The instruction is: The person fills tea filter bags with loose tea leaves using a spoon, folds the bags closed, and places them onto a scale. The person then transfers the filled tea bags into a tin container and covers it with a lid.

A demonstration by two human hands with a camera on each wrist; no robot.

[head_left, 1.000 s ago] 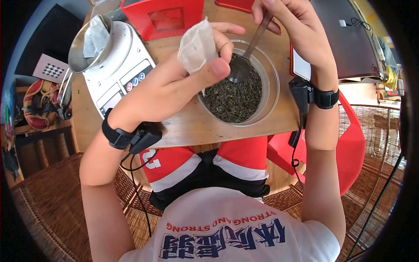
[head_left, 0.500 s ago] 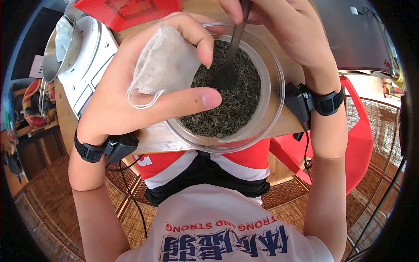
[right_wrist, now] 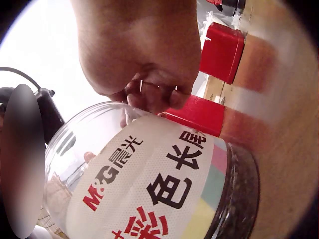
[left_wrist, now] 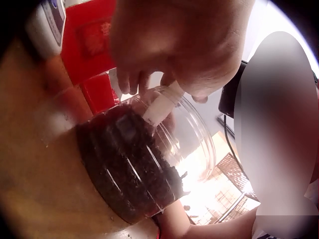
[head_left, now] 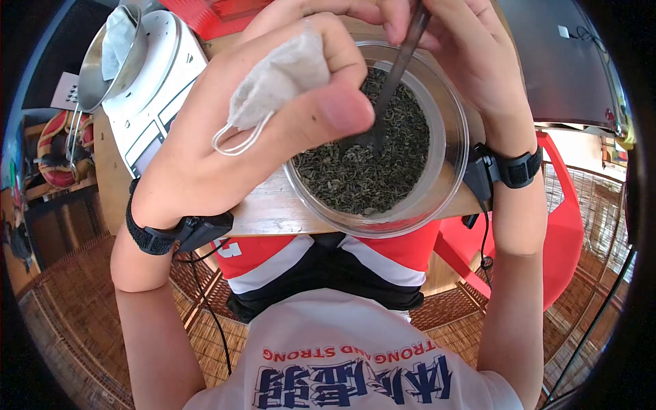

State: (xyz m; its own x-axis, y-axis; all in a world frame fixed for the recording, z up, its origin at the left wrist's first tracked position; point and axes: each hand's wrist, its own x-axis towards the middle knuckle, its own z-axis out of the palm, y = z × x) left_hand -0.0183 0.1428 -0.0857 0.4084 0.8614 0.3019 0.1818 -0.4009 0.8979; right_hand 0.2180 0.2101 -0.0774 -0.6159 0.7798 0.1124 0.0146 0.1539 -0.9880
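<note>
In the head view, my left hand pinches a white drawstring pouch between thumb and fingers, over the left side of a clear round jar. Dark dried leaves lie in the jar. My right hand grips the handle of a dark spoon that slants down into the leaves; its bowl is hard to make out. The left wrist view shows the left hand above the jar, and the right wrist view shows the right hand above the labelled jar.
Left of the jar stands a white scale bearing a metal pan with another white pouch in it. A red container is behind the hands. The wooden table's front edge runs before the lap.
My left hand and its pouch have come down nearer the jar since the earliest frame. The spoon bowl, plainly visible then, is now low among the leaves. Both hands keep their holds.
</note>
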